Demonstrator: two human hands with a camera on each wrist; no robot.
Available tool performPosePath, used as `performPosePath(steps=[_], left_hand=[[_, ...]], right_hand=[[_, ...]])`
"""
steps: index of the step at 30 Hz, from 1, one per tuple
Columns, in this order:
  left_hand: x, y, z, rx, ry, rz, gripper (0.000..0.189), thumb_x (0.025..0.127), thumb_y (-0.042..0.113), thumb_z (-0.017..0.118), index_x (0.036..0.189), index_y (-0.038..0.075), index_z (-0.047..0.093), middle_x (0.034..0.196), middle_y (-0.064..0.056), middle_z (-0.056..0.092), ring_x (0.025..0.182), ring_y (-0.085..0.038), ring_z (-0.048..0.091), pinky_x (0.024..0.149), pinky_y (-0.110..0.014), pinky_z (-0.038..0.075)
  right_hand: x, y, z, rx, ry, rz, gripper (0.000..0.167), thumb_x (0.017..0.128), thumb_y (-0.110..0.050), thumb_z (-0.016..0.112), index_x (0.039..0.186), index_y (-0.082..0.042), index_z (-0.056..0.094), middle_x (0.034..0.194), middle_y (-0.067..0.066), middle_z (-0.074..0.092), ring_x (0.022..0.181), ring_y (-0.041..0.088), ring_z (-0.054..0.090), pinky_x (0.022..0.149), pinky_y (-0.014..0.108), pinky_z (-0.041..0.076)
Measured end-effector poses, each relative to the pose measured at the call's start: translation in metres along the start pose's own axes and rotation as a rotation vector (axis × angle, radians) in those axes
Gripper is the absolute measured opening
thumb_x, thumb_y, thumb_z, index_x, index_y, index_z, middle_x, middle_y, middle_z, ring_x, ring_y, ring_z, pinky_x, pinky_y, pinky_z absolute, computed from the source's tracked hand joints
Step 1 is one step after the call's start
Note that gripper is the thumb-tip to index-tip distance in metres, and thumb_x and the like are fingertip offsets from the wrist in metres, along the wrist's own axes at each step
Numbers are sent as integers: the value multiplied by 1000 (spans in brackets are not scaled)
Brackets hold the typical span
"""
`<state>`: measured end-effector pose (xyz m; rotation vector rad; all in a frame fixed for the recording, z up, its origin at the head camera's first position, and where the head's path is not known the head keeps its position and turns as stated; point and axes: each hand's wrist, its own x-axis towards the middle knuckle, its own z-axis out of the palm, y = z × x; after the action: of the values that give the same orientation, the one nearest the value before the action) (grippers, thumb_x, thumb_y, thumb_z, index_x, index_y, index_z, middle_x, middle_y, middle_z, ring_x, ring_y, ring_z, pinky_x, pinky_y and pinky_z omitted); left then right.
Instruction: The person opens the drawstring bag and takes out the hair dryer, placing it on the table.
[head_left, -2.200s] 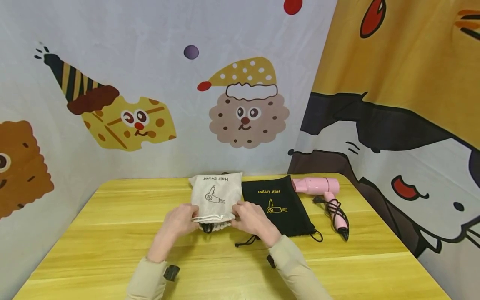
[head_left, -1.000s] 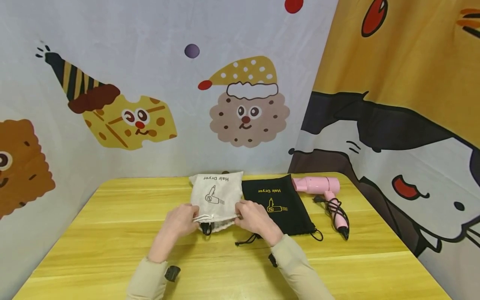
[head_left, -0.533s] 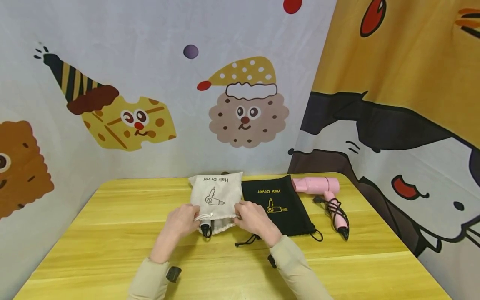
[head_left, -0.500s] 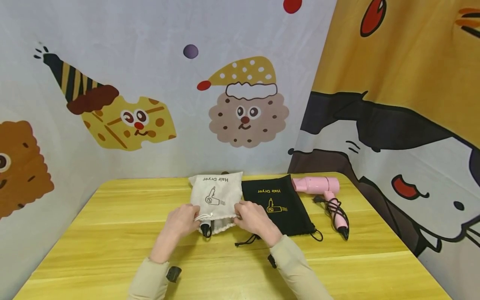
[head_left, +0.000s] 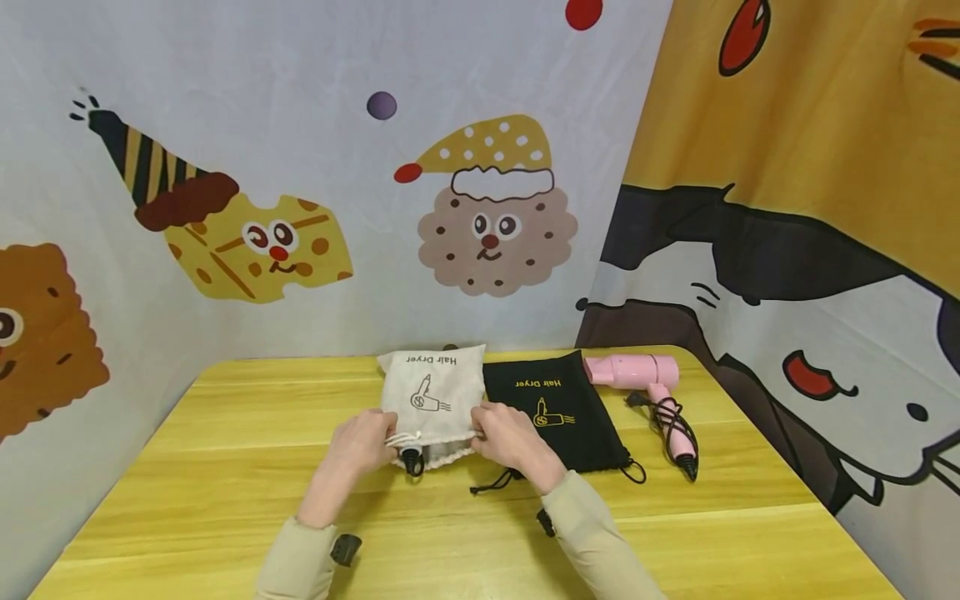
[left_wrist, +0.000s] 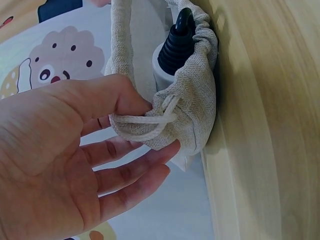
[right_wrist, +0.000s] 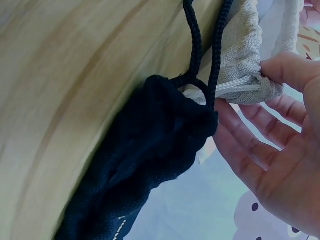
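A beige drawstring bag (head_left: pixel 435 396) printed "Hair Dryer" lies on the table with its mouth towards me. My left hand (head_left: pixel 365 440) pinches the left corner of the mouth, where a white cord (left_wrist: pixel 150 120) loops out. The right corner is pinched between thumb and fingers of my right hand (head_left: pixel 510 435). Inside the parted mouth, the black ribbed cord end (left_wrist: pixel 176 47) of a pale handle shows; whatever else the bag holds is hidden. Beside the right hand lies a black drawstring bag (head_left: pixel 555 417) with the same words in yellow, its black cords (right_wrist: pixel 216 50) close to my fingers.
A pink hair dryer (head_left: pixel 633 372) with its black cord wound round the handle lies right of the black bag. The wooden table (head_left: pixel 225 467) ends at a printed curtain (head_left: pixel 315 167) behind and at the right.
The bag's mouth has spread wider, and more of the black cord end and pale handle came into view. Both hands keep their hold on the corners, the right slightly farther right.
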<state>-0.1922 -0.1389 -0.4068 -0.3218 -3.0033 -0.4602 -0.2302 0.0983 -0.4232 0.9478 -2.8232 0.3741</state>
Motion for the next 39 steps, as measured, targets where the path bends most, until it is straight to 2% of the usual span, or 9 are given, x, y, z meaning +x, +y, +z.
performPosePath(steps=[14, 23, 35, 39], left_hand=[[-1, -2, 0, -13, -1, 12, 27, 64, 2, 74, 66, 13, 50, 66, 0, 52, 59, -15, 47, 50, -27, 37], [0, -5, -1, -9, 1, 7, 27, 61, -2, 72, 66, 12, 50, 66, 0, 53, 60, -16, 48, 50, -28, 37], [-1, -5, 0, -20, 4, 6, 27, 60, -6, 70, 66, 11, 50, 66, 0, 53, 60, -16, 47, 50, -28, 37], [-1, -5, 0, -29, -5, 5, 26, 61, -7, 71, 67, 10, 53, 68, -2, 54, 61, -16, 49, 51, -28, 40]], right_hand=[[-2, 2, 0, 9, -22, -1, 27, 80, -12, 66, 71, -15, 40, 69, -5, 33, 56, 8, 28, 50, 21, 19], [-2, 6, -2, 10, 2, -6, 20, 77, -8, 69, 75, -17, 51, 73, -6, 47, 58, 9, 38, 48, 21, 27], [-3, 8, -2, 13, -4, -3, 19, 77, -6, 69, 76, -16, 53, 74, -6, 48, 59, 9, 40, 48, 21, 28], [-4, 7, -2, 15, -8, 0, 19, 77, -5, 68, 76, -16, 52, 74, -6, 48, 59, 10, 40, 49, 21, 28]])
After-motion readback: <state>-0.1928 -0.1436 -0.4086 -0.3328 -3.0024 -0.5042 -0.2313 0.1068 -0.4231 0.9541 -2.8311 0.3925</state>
